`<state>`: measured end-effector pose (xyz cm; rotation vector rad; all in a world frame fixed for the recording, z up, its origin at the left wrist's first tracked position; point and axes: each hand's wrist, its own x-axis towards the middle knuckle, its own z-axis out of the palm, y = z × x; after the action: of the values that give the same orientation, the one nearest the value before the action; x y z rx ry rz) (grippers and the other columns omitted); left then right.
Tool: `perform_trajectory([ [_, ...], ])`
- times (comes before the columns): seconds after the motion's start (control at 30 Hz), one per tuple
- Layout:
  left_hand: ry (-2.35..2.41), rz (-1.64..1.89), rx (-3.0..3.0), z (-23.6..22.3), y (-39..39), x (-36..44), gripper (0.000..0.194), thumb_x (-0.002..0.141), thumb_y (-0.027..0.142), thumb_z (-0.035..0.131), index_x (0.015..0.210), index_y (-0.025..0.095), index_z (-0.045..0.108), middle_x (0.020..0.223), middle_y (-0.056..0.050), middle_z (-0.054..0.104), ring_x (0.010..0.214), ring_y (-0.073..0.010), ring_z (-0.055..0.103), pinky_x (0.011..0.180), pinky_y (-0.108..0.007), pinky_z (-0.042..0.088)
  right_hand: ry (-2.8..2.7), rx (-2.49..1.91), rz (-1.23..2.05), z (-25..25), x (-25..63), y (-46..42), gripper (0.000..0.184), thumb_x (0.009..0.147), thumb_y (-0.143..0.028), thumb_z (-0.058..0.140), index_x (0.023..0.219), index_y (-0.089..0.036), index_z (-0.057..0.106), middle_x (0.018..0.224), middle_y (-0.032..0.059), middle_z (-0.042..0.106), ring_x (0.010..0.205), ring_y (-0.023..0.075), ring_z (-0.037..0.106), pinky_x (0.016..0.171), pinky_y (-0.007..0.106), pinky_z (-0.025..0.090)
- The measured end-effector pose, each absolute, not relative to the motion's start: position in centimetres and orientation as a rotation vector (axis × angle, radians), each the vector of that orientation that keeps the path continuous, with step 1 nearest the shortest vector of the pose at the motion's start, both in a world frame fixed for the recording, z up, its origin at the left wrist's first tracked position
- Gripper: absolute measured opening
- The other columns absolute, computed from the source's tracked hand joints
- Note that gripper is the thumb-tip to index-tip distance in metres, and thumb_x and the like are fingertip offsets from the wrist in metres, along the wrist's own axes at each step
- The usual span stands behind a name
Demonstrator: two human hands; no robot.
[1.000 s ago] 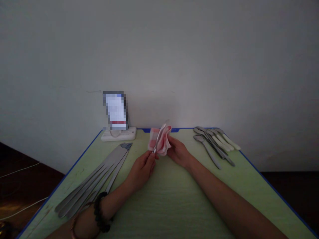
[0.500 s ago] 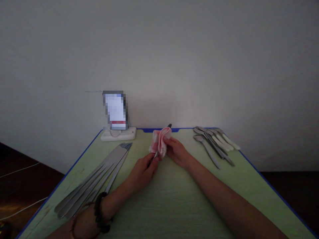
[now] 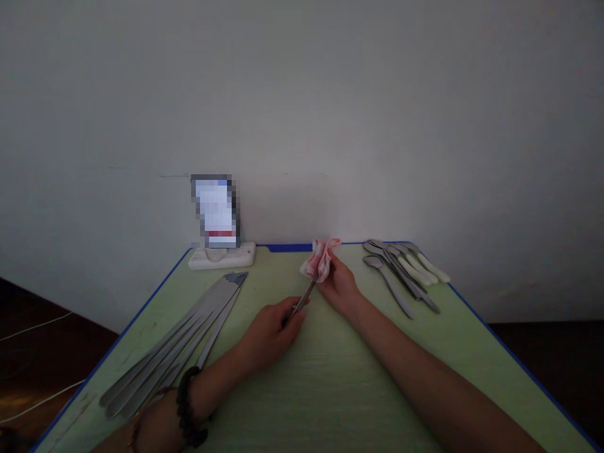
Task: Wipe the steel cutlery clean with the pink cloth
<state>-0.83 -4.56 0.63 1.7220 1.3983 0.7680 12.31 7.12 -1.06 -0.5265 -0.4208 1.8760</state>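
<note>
My left hand (image 3: 278,324) is closed round the handle of a slim piece of metal cutlery (image 3: 304,299), which slants up and away from me. Its far end disappears into a bunched pink and white cloth (image 3: 321,261), so I cannot tell what kind it is. The cloth is gripped in my right hand (image 3: 340,283), folded about the metal, with the fingers partly hidden behind it. Both hands are over the middle of the green tabletop (image 3: 302,377).
Several table knives (image 3: 189,340) lie fanned out at the left, partly under my left forearm. On the right are several spoons (image 3: 389,283) and pieces with white handles (image 3: 419,264). A phone (image 3: 217,211) stands on a white base (image 3: 221,257) near the wall.
The cloth and my right hand have moved right along the cutlery, away from my left hand, baring more metal. The tip that showed beyond the cloth is now hidden.
</note>
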Motion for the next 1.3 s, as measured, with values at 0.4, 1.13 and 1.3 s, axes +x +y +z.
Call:
perform_trajectory([
  [0.4, 1.411, 0.897, 1.541, -0.2, -4.1, -0.7, 0.031, 0.089, 0.042, 0.035, 0.083, 0.017, 0.051, 0.055, 0.006, 0.039, 0.048, -0.0107, 0.036, 0.047, -0.021, 0.028, -1.031, -0.605, 1.935, -1.0, 12.3, 5.3, 0.026, 0.067, -0.037, 0.073, 0.076, -0.014, 0.065, 0.063, -0.0001, 0.065, 0.053, 0.0109, 0.053, 0.055, 0.024, 0.041],
  [1.13, 1.449, 0.844, 1.535, 0.3, -4.6, -0.8, 0.036, 0.088, 0.046, 0.032, 0.085, 0.017, 0.053, 0.052, 0.007, 0.038, 0.048, -0.0115, 0.039, 0.048, -0.022, 0.029, -0.995, -0.517, 2.015, -0.4, 12.7, 5.5, 0.029, 0.075, -0.041, 0.065, 0.082, -0.014, 0.064, 0.06, 0.0027, 0.065, 0.058, 0.0149, 0.058, 0.057, 0.025, 0.045],
  [1.3, 1.389, 0.91, 1.437, -0.1, -4.3, -0.9, 0.04, 0.087, 0.05, 0.034, 0.077, 0.017, 0.053, 0.051, 0.007, 0.036, 0.047, -0.0102, 0.036, 0.047, -0.022, 0.028, -1.055, -0.54, 2.028, -0.5, 12.7, 5.4, 0.025, 0.075, -0.039, 0.063, 0.078, -0.014, 0.063, 0.061, 0.0024, 0.065, 0.056, 0.0147, 0.057, 0.056, 0.026, 0.044],
])
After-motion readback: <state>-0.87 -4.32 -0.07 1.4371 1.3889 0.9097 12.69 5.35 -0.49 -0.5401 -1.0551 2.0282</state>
